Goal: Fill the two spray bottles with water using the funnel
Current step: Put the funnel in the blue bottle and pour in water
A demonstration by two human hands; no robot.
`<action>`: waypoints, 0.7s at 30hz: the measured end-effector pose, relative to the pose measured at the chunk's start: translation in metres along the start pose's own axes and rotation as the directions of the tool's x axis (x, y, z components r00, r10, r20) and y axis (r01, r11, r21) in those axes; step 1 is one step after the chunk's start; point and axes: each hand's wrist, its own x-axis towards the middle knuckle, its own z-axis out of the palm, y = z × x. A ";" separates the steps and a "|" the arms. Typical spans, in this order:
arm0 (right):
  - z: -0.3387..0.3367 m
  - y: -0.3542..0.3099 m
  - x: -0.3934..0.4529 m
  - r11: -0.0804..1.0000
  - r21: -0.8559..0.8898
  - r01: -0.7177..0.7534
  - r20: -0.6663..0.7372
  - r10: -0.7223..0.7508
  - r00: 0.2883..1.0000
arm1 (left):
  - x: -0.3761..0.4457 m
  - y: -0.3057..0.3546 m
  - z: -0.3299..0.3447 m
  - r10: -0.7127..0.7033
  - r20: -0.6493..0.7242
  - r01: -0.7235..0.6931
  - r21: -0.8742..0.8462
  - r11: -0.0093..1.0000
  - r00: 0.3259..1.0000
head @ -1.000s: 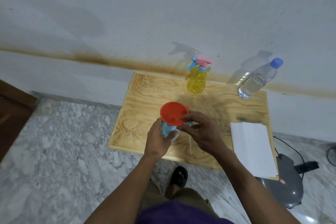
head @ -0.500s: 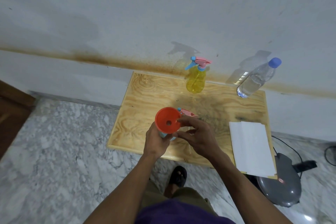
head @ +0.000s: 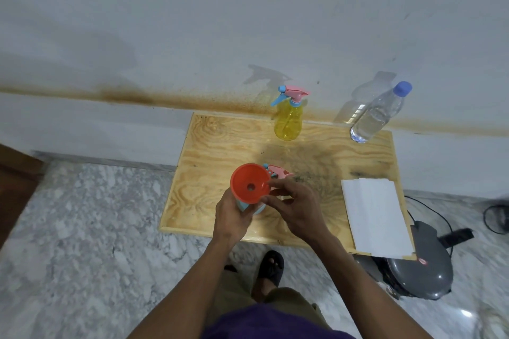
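Observation:
An orange funnel (head: 250, 183) sits upright in the mouth of a light blue spray bottle (head: 242, 205), which is mostly hidden by my hands. My left hand (head: 230, 212) is wrapped around that bottle. My right hand (head: 295, 206) pinches the funnel's rim. A pink and blue spray head (head: 276, 170) lies on the wooden board (head: 209, 162) just behind the funnel. A yellow spray bottle (head: 288, 118) with its pink and blue head on stands at the back. A clear water bottle (head: 378, 115) with a blue cap stands at the back right.
White folded paper (head: 376, 216) lies on the board's right side. A grey appliance (head: 421, 270) with a black cord sits on the marble floor at the right. The wall runs close behind the board. My sandalled foot (head: 271, 267) is under the front edge.
The funnel has gone from tilted to upright and lower, with its spout down in the blue bottle. The loose spray head has come into view behind it.

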 end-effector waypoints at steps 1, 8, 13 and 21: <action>0.000 -0.001 -0.001 1.000 0.002 -0.017 -0.009 0.017 1.000 | 0.000 0.001 -0.001 0.003 0.003 -0.003 0.026 1.000 1.000; -0.010 -0.016 -0.020 0.984 0.039 -0.175 -0.207 0.179 0.962 | 0.000 -0.002 -0.013 0.018 0.038 -0.023 0.130 0.991 0.999; -0.045 -0.013 -0.025 0.949 0.086 -0.304 -0.408 0.312 0.858 | -0.024 -0.010 -0.003 -0.205 0.076 0.175 0.293 0.940 0.976; -0.131 0.006 0.008 0.891 0.224 -0.395 -0.593 0.446 0.670 | -0.035 0.058 0.077 -0.140 0.374 0.079 0.172 0.982 0.917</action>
